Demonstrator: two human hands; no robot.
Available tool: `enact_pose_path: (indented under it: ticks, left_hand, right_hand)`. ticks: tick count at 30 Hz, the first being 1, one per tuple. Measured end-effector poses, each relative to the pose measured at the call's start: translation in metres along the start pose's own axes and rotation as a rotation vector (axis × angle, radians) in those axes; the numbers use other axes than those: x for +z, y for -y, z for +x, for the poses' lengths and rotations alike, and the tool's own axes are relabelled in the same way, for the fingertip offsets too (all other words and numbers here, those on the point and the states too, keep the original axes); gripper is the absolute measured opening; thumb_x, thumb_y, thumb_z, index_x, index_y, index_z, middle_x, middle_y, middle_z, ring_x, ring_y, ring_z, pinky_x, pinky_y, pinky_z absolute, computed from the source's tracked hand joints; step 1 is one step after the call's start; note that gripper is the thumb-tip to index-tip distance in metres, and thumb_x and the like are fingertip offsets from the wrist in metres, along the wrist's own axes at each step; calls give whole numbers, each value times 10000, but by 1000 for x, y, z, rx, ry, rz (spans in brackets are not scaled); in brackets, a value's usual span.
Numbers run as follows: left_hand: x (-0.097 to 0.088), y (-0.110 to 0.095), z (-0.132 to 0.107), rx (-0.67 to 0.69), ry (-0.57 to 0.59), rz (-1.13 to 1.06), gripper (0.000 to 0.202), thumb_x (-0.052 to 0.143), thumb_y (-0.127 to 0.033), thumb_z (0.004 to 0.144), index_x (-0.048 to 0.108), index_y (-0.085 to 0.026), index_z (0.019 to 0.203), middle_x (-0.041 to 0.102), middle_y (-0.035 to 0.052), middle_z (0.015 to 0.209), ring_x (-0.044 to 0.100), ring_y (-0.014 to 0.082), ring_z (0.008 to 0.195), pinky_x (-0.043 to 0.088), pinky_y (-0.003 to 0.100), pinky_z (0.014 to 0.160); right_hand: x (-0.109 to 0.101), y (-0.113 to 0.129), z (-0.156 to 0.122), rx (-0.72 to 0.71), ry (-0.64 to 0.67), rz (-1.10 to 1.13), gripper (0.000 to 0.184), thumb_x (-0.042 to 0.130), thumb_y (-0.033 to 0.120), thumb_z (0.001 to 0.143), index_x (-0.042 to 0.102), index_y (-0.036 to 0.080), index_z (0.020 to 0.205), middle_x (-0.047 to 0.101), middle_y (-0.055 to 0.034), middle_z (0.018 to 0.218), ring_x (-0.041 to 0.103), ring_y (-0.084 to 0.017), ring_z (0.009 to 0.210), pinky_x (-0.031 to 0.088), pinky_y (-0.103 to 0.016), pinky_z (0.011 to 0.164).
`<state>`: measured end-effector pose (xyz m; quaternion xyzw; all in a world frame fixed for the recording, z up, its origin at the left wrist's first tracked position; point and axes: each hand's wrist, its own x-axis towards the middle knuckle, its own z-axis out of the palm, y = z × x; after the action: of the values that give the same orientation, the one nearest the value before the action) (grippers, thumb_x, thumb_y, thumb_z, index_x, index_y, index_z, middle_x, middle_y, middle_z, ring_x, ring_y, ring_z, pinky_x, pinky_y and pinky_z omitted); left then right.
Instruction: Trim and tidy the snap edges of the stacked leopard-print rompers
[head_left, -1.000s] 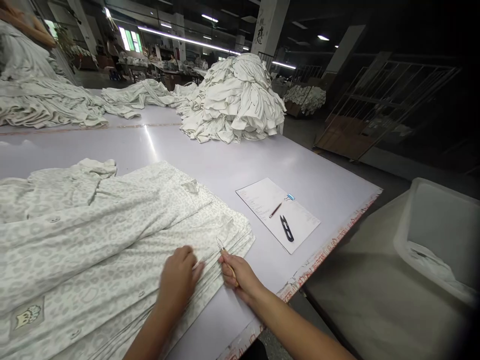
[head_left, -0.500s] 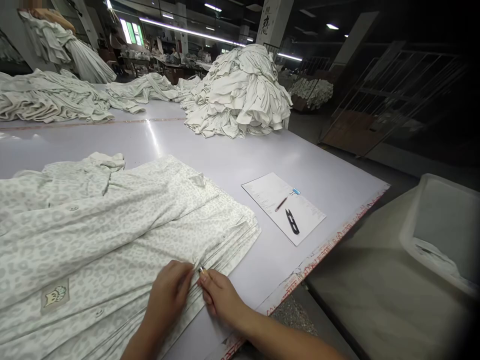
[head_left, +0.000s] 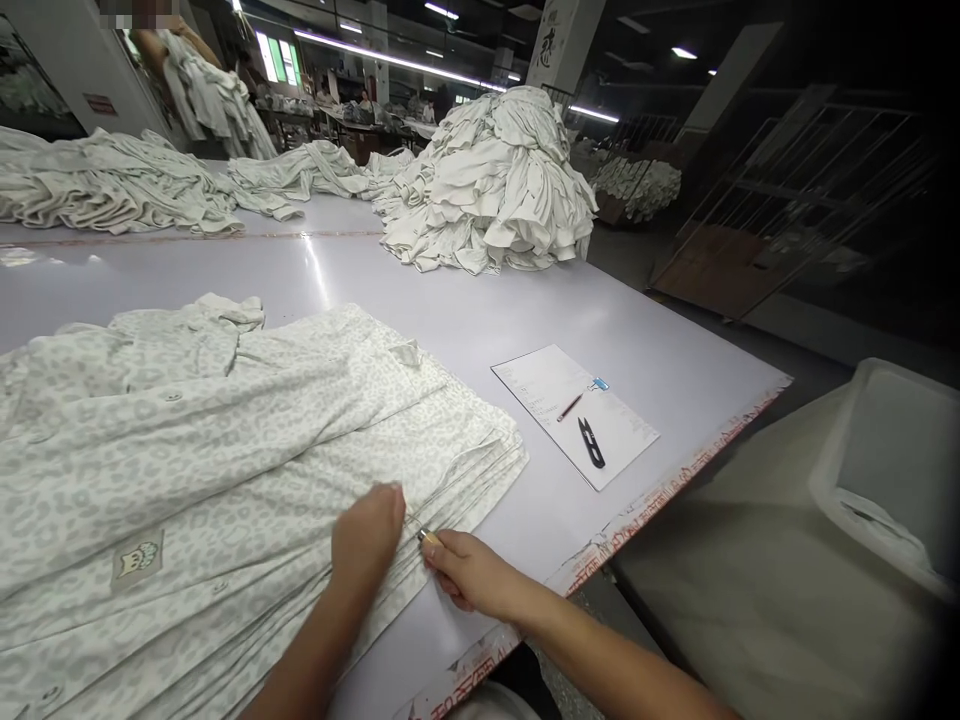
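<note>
Right hand (head_left: 469, 578): closed firmly around the wooden handle of a small tool (head_left: 428, 538), only the handle's front end and its metal collar showing clear of the fingers. Tool's long axis slants from this grip leftward and slightly away, a thin tip reaching toward the left hand (head_left: 367, 530), whose fingertips lie just beyond it. Left hand blurred, seen from its back; whether the fingers pinch cloth cannot be told. Stack of printed garments (head_left: 292, 430) spreads leftward from the right-hand grip and passes beneath the left hand; its layered edges (head_left: 465, 482) run from near-left to far-right, so the tool lies across them, judged the governing relation here. Left hand is the nearer to the tip, right hand to the handle. Beyond the right-hand grip and to its right, well apart: printed sheet (head_left: 534, 385) with black thread snips (head_left: 597, 455) on it.
</note>
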<state>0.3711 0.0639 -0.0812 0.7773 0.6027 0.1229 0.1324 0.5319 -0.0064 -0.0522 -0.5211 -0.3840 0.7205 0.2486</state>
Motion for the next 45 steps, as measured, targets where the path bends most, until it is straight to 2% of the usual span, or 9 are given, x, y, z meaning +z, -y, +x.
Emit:
enact_pose_path:
  ticks: [6,12,16,21,27,31,34,37,45]
  left_hand:
    - [5,-1,24,-112,-27,-14,479,214,-395,904,464,-159,570,532,49,591,449,158,546,200,279,526]
    - [-27,30,-30,50,-1,-130,277,391,-390,844,532,-178,736,582,36,909,510,172,854,374,284,752]
    - [-40,66,-68,-172,-22,-401,314,396,-473,835,576,-245,956,609,7,996,534,179,933,418,294,776]
    - [-36,71,-64,-281,-12,-532,315,445,-495,809,599,-268,964,641,-25,970,570,178,915,445,283,774]
    - [-20,69,-88,161,-206,-282,250,419,-281,880,537,-235,1096,623,-6,1001,546,142,943,417,248,844]
    - [-18,71,-107,276,-262,-163,269,400,-199,888,460,-174,1149,570,43,1049,479,145,1016,371,238,899]
    - [-25,68,-96,168,-133,-113,200,370,-291,892,532,-177,915,567,49,908,503,165,858,401,274,767]
    - [-30,66,-70,-23,2,23,375,291,-368,895,490,-181,637,533,41,682,481,174,666,324,288,597]
    - [-25,62,-33,-250,-13,33,472,213,-402,901,437,-168,558,539,44,585,459,164,562,184,274,524]
  right_hand:
    - [15,-7,4,-23,-58,217,457,548,612,720,390,183,719,310,94,461,215,-37,373,139,-210,390]
    - [16,-6,41,-31,-162,509,487,593,605,678,431,165,814,271,111,480,151,-24,375,102,-199,405]
    - [34,-14,29,-160,-124,187,457,543,619,719,431,178,761,342,77,503,255,-50,407,166,-210,407]
    - [70,-22,30,-161,41,-59,386,494,557,797,438,180,731,411,47,536,344,-73,467,223,-216,446]
    - [98,-8,50,138,53,486,294,441,451,853,402,181,744,322,96,463,208,-27,338,165,-180,387]
    - [88,-6,40,280,153,391,251,423,388,870,415,172,741,298,102,424,184,-23,315,137,-162,357]
    - [75,-12,28,212,170,204,271,480,420,837,419,174,744,357,88,445,249,-35,306,159,-175,330]
    - [71,-14,17,157,167,144,324,507,477,807,412,176,736,342,93,453,249,-35,320,176,-185,336]
    - [90,-11,16,92,82,274,518,598,650,642,376,192,730,299,107,446,210,-34,349,124,-202,358]
